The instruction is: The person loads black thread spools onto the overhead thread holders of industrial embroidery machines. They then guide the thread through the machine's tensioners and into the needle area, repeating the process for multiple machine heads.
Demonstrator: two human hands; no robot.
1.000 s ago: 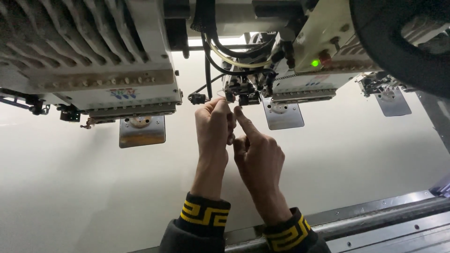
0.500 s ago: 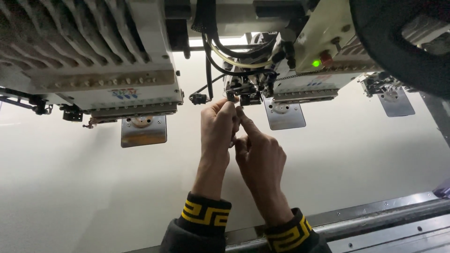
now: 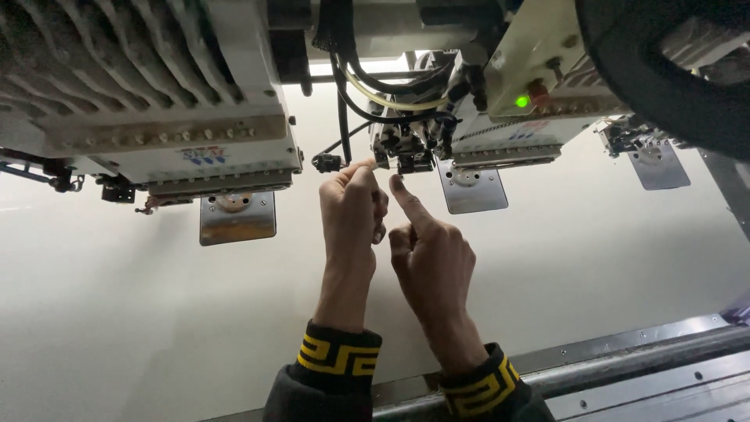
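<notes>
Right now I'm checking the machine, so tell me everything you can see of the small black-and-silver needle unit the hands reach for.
The needle unit is a small block of black and bright metal parts, hanging between two pale machine heads under dark cables. The right hand points its forefinger just beneath it; the left hand pinches beside it. Finer detail is unclear.

Two hands at centre over the cloth [image 3: 141, 328]; left hand [image 3: 351, 207] just left of right hand [image 3: 430, 258], apart; both just below the needle unit [image 3: 406, 144]; right forefinger tip just under it; head [image 3: 156, 117] far left, second head [image 3: 531, 86] right of the needle unit; plate [image 3: 237, 219] under the left head, plate [image 3: 471, 187] right of the hands, third plate [image 3: 658, 164] far right; cables [image 3: 367, 70] above the needle unit; rail [image 3: 625, 367] near, lower right.
</notes>
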